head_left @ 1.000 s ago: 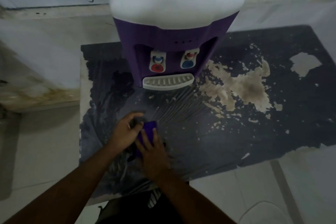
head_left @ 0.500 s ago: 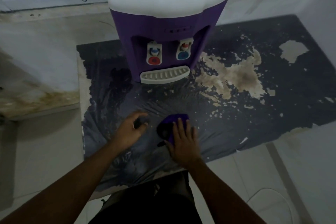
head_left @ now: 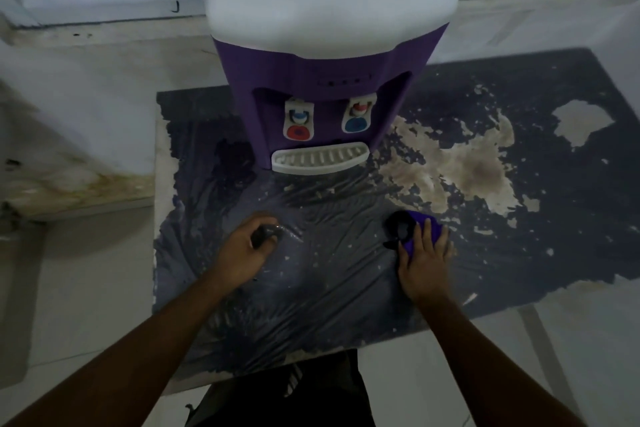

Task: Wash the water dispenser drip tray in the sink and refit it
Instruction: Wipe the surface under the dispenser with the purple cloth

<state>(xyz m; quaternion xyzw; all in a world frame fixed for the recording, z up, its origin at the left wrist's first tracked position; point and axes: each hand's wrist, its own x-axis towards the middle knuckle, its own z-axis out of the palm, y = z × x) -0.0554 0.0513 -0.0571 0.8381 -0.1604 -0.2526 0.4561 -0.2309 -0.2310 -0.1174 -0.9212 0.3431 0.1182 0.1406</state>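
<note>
We see two bare forearms with no sleeves, watch or rings on them, the left hand (head_left: 242, 250) and right hand (head_left: 424, 262) both uncovered. Between the forearms, at the bottom edge, sits dark black clothing (head_left: 284, 395) with a few short white stripes near its upper middle.

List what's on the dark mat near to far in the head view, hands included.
Near to far: left hand closed on a small dark object, level with right hand flat on a purple cloth → white drip tray → red tap and blue tap → water dispenser.
</note>
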